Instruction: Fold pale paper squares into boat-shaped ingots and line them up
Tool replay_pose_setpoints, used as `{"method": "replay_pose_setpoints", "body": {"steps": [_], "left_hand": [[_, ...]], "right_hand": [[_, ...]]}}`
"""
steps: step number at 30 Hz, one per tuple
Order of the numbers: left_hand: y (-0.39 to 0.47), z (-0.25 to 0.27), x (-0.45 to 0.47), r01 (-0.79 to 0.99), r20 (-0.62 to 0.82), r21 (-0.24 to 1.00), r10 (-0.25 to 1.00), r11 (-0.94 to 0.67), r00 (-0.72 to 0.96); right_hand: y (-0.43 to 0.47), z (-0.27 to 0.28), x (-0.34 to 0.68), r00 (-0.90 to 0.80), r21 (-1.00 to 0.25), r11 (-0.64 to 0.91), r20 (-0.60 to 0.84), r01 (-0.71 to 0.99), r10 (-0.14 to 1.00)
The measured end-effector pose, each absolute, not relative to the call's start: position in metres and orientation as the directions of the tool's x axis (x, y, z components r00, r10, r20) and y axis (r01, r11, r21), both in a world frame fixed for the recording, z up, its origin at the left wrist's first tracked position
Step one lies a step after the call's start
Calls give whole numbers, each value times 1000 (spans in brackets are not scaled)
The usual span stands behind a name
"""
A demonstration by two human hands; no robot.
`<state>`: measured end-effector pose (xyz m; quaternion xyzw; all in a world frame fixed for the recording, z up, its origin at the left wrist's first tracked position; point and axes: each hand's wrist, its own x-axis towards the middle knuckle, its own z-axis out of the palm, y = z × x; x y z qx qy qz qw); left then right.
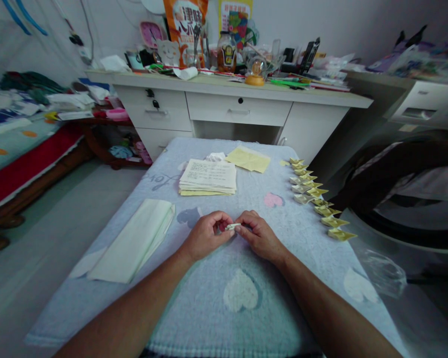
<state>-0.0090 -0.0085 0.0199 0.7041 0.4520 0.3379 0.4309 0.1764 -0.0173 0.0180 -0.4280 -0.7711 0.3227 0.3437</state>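
Observation:
Between the fingertips of both hands is a small folded piece of pale paper [232, 226]. My left hand [211, 231] pinches its left end, and my right hand [258, 231] pinches the right end. The fingers hide much of the paper, so its exact shape cannot be made out. Beyond the hands lies a stack of written paper sheets [208, 177], with a yellow sheet [249, 159] behind it to the right. Several folded paper boats [328, 211], yellow and whitish, stand in a row along the right edge of the cloth-covered table [194, 308].
A folded pale green paper or cloth [134, 241] lies at the left. Behind the table is a white desk [242, 107] crowded with a jar [226, 53], bags and small items. At the right stands a washing machine [421, 112], with a clear plastic bag [384, 271] below.

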Motion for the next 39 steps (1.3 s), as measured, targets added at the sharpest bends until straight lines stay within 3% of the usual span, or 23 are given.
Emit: {"method": "replay_pose_setpoints", "body": {"steps": [9,17,29,39], "left_hand": [[-7,12,-11,299,56,937,925,-178,377],[-2,6,-9,68,16,997,933,-43,359],[-4,10,-8,63,-76,997,893,54,443],[-5,9,-3,-61,-28,997,946,50,322]], "right_hand": [[-15,20,177,-438,-785,474,290,400,851],[-15,16,175,-389,-849,338,174,406,905],[-15,15,175,-392,-836,369,204,407,897],[-17,18,172,-435,-813,396,199,428,878]]}}
